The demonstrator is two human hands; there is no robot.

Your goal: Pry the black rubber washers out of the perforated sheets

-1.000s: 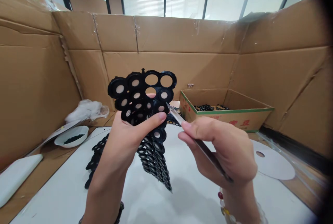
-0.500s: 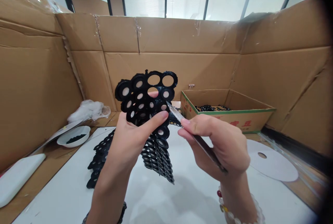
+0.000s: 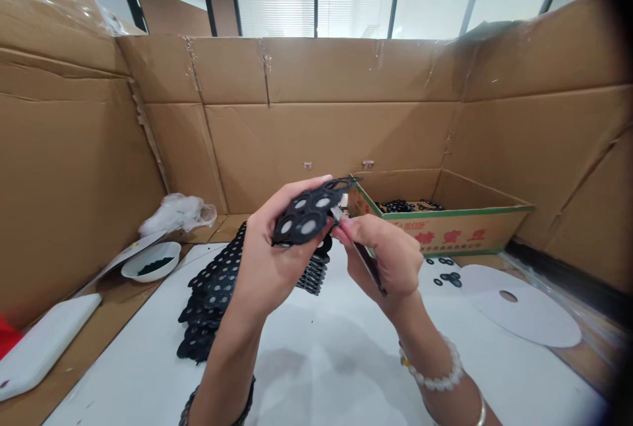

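My left hand (image 3: 270, 264) is closed around a black, rubber-looking sheet of joined rings (image 3: 305, 215), folded over so its pale-centred discs face me. Part of the sheet hangs below, behind the fingers. My right hand (image 3: 383, 254) pinches a slim metal tool (image 3: 366, 261) with a pointed end; I cannot tell its exact kind. Its tip is at the right edge of the folded sheet, partly hidden by the sheet and fingertips. Left of my left forearm, more black ringed sheets (image 3: 212, 294) lie in a stack on the white tabletop (image 3: 316, 373).
A cardboard box (image 3: 455, 225) with black pieces stands at the back right. Small black rings (image 3: 450, 277) lie near a white disc (image 3: 519, 307). On the left are a white bowl (image 3: 153, 274) with dark bits, a plastic bag (image 3: 178, 212) and a white slab (image 3: 44, 347). Cardboard walls surround the table.
My left hand has turned and folded the sheet, which stood upright and spread before. My right hand has moved left with the metal tool, bringing both hands closer together.
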